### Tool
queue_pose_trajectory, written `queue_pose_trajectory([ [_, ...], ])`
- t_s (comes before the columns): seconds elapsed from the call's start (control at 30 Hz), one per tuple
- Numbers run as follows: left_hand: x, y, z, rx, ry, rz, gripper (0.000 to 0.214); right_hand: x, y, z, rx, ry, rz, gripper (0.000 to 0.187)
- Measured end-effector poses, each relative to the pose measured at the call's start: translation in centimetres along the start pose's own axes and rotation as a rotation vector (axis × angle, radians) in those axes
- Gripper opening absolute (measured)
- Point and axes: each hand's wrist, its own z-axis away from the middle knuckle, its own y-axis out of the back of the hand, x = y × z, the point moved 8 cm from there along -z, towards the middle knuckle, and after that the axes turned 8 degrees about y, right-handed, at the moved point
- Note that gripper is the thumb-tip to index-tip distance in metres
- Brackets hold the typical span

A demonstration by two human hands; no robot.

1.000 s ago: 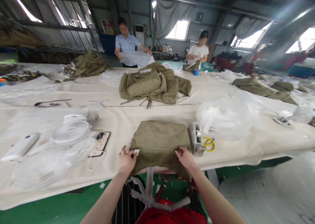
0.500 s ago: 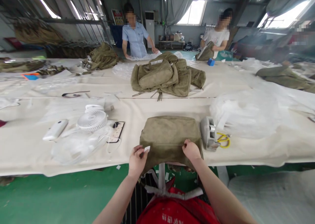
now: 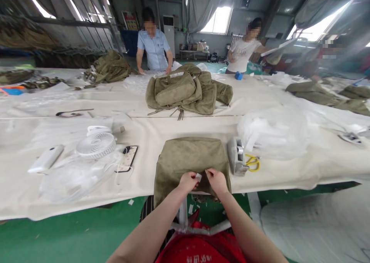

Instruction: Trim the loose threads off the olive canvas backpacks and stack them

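Bag (image 3: pixel 190 155): olive, flat at the near edge of the tabletop (image 3: pixel 173 130), long axis left to right, near edge draped toward the person. Left hand (image 3: pixel 187 181): pinching a small white tag (image 3: pixel 198 176) at the bag's near middle. Right hand (image 3: pixel 217 180): clenched on the bag's fabric just right of the tag; dispenser (image 3: pixel 237 161) and scissors (image 3: pixel 253 162) right of the bag

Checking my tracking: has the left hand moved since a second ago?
Yes. The left hand slid right from the left edge of the bag to its middle.
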Motion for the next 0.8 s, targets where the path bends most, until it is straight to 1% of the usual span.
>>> queue_pose_trajectory([
  [0.1,0.3,-1.4,-0.7,-0.008,0.009,-0.029,0.014,0.9,0.1,0.5,0.018,-0.029,-0.065,0.022],
  [0.23,0.7,-2.7,-1.5,-0.018,0.0,-0.061,0.017,1.0,0.0,1.2,0.036,-0.049,-0.055,0.018],
  [0.3,0.8,-2.8,-1.8,-0.007,-0.019,-0.085,0.015,0.6,-0.2,1.6,0.032,-0.039,-0.032,0.017],
  [0.43,1.2,-2.6,-2.1,0.02,-0.085,-0.117,0.01,-0.3,-0.4,2.0,-0.001,-0.002,0.021,0.017],
  [0.57,1.4,-2.6,-2.0,0.01,-0.118,-0.094,0.011,-0.9,-0.3,2.3,-0.035,0.03,0.052,0.018],
  [0.63,1.5,-2.7,-1.9,-0.001,-0.118,-0.059,0.016,-1.1,-0.4,2.5,-0.045,0.059,0.016,0.017],
  [0.7,1.6,-2.9,-1.9,-0.011,-0.114,-0.025,0.02,-0.9,-0.4,2.5,-0.03,0.082,-0.066,0.018],
  [0.73,1.6,-3.0,-1.9,-0.016,-0.112,-0.011,0.02,-0.4,-0.4,2.4,-0.009,0.066,-0.113,0.018],
  [0.8,1.6,-3.1,-1.9,-0.024,-0.105,0.008,0.019,1.3,-0.6,2.2,0.033,-0.052,-0.208,0.017],
])
